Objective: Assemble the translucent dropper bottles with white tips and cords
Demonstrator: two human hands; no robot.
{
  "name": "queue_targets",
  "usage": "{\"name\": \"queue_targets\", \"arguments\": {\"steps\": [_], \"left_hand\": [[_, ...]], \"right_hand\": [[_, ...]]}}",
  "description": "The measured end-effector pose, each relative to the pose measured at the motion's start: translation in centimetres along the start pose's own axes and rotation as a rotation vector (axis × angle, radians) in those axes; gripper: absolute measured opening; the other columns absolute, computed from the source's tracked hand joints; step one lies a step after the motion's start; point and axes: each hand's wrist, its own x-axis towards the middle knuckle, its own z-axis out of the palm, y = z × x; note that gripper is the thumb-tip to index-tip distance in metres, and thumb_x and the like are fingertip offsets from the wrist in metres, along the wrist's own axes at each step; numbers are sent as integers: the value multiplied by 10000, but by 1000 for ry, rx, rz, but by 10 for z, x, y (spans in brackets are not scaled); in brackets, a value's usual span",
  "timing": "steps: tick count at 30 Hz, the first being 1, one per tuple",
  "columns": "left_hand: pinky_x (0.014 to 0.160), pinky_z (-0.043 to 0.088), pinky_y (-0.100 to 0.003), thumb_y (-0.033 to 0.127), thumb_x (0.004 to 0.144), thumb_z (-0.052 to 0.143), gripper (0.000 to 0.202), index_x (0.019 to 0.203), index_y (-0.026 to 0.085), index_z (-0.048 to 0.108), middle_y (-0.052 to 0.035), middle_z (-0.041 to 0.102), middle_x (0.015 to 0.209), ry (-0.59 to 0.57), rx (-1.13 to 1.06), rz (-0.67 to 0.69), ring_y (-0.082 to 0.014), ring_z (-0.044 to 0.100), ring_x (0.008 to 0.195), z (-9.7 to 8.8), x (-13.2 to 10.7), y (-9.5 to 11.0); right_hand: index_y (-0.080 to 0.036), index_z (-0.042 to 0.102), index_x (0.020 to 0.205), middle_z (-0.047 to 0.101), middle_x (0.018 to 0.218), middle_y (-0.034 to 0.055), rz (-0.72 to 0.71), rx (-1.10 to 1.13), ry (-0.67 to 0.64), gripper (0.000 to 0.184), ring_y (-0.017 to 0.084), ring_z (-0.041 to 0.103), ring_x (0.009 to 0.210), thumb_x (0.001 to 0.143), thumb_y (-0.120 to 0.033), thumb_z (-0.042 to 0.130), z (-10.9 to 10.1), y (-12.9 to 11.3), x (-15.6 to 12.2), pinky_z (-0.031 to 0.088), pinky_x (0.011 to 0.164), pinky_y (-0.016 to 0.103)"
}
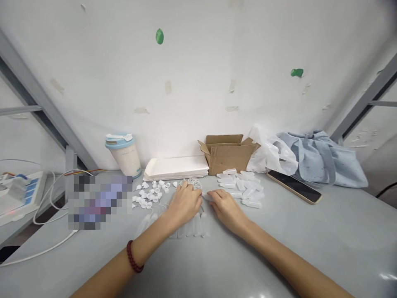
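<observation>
My left hand [185,203] rests palm down on the grey table [310,244], fingers curled over small clear plastic pieces; what it grips is hidden. A dark red bead bracelet [133,257] circles that wrist. My right hand [226,207] lies beside it, fingers bent toward a small clear piece between the two hands. White caps [150,193] lie scattered to the left of my left hand. Several small clear bottles [243,187] lie to the right of my right hand. A row of clear tubes [192,229] lies under my hands.
A brown cardboard box [228,154] stands open at the back, with a white stack of sheets [178,167] and a lidded cup [124,154] to its left. A phone [293,186], a white plastic bag [269,155] and blue cloth [322,157] lie right. Cables and a white device [18,194] are at left.
</observation>
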Motion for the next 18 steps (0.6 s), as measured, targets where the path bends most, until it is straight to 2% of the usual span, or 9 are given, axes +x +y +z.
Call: {"name": "queue_targets", "arguments": {"steps": [5,9,12,15,18], "left_hand": [[724,446,-397,136,830,434,255,684,141,642,-100,625,699,43,-1,-20,-272,542,808,9,3,-5],[758,471,-360,111,829,447,201,802,150,642,-72,666,817,136,-74,-34,-238,563,857,1,-6,-17],[770,490,-352,143,858,431,198,885,164,627,-64,675,913,234,-130,-78,-218,584,896,-10,-17,-29],[707,520,-334,189,856,477,164,947,169,612,-55,686,900,355,-243,-172,-199,627,814,-18,-26,-35],[701,538,-307,181,819,554,181,992,163,604,-36,701,851,449,-394,-215,-171,659,731,-22,-32,-29]], "right_hand": [[-101,581,1077,643,1014,156,65,24,37,317,278,587,965,817,16,444,-1,0,0,471,814,407],[-113,550,1106,632,1062,140,77,97,85,308,220,600,982,840,-13,433,-4,-4,-2,493,824,333],[-134,536,1099,640,1055,124,52,225,158,262,208,618,952,865,-78,435,-5,-9,-6,510,806,337],[-152,532,1086,654,1031,108,16,317,215,225,210,628,899,879,-146,444,-6,-15,-11,525,771,359],[-166,509,1108,652,1025,97,-33,345,236,227,198,629,877,893,-172,438,-8,-23,-15,533,748,345]]}}
